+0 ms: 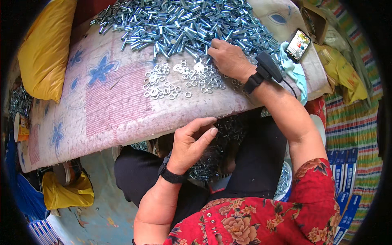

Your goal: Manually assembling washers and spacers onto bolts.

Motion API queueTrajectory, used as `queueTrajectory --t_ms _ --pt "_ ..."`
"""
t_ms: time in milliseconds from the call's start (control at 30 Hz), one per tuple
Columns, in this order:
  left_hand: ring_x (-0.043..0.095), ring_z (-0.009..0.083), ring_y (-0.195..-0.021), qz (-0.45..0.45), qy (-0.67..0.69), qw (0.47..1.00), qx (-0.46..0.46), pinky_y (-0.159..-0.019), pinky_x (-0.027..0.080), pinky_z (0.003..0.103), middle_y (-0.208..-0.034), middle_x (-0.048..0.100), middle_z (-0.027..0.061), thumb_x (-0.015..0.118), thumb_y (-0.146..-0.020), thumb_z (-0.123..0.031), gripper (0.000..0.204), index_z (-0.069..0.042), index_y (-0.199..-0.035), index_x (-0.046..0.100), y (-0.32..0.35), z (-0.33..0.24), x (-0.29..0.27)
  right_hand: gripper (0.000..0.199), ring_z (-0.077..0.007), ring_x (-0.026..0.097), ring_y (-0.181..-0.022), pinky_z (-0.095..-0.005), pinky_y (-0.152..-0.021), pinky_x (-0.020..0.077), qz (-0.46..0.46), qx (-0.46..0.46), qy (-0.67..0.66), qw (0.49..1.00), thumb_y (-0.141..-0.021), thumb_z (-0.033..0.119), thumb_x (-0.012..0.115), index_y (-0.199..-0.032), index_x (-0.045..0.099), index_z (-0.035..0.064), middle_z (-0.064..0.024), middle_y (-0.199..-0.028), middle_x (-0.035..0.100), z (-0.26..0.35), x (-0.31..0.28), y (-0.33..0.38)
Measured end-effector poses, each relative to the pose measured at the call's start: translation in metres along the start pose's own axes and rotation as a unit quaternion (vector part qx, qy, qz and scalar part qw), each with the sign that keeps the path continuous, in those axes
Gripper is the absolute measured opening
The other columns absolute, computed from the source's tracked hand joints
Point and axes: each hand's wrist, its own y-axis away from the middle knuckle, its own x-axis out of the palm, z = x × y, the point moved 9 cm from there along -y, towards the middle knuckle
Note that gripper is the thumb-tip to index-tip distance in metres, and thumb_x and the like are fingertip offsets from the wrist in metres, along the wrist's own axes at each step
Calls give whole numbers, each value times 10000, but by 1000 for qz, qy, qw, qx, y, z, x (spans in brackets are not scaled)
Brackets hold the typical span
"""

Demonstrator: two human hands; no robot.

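Note:
A big heap of shiny metal sleeves (179,22) covers the far part of a cloth-covered board (106,106). Just in front of the heap lies a scatter of small metal washers (179,79). My right hand (228,59) rests palm down at the edge of the heap, fingers curled among the sleeves and washers; whether it grips one is hidden. My left hand (190,143) hovers below the board's near edge, over my lap, fingers bent and apart, with nothing visible in it. More assembled metal parts (212,159) lie in a container between my knees.
A phone (298,44) leans at the right end of the board beside a light blue cloth (296,71). A yellow sack (45,45) sits at the left, another yellow bag (67,192) on the floor. Striped sacks and blue boxes (347,179) stand at the right.

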Motion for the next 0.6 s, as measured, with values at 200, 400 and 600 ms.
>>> queueTrajectory --t_ms 200,400,600 --pt "582 142 -766 -52 64 997 13 -605 467 224 -975 600 116 521 -859 -61 265 29 -1108 536 0 -7 -8 174 -224 610 -601 -298 -534 461 -130 163 -326 922 -724 59 607 -865 519 6 -128 -694 605 5 -59 42" --pt "566 91 -650 -20 1 1000 -7 -551 448 191 -832 608 59 539 -863 -81 254 2 -1101 559 1 2 13 118 -38 532 -615 -200 -537 422 -2 205 -582 787 -770 12 625 -874 569 11 -20 -697 587 75 -42 116" --pt "516 65 -551 18 -18 998 -50 -475 386 178 -720 593 26 521 -879 -134 192 0 -1000 585 5 9 22 117 -214 584 -608 -315 -544 434 -143 249 -346 893 -770 121 593 -786 584 5 -149 -694 582 -10 -72 132"
